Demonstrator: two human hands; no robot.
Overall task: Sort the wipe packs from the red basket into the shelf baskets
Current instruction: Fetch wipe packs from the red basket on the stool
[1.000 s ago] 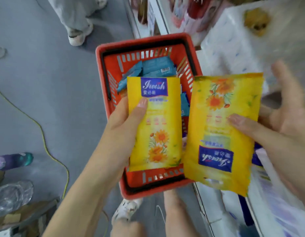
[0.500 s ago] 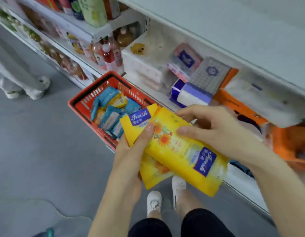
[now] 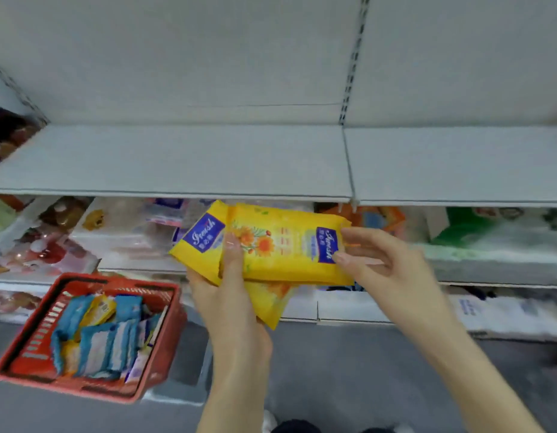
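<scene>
Two yellow wipe packs with blue labels lie stacked in front of the middle shelf. My left hand [image 3: 230, 295] grips both from below, thumb pressed on the top pack [image 3: 286, 248]. The lower pack [image 3: 197, 242] sticks out to the left and below. My right hand [image 3: 377, 260] pinches the right end of the top pack at its blue label. The red basket [image 3: 93, 281] stands on the floor at the lower left, holding several blue and yellow packs [image 3: 105, 342]. Part of an orange shelf basket [image 3: 381, 217] shows behind the packs.
A bare grey shelf board [image 3: 177, 160] runs across just above the packs. Tissue packs and bottles [image 3: 52, 242] fill the shelf to the left, green and white packs [image 3: 477, 232] to the right. Grey floor [image 3: 349, 370] lies below.
Both hands have lifted the two yellow packs up to shelf height, still overlapped. My view has swung up toward the shelves, so the red basket now sits at the lower left.
</scene>
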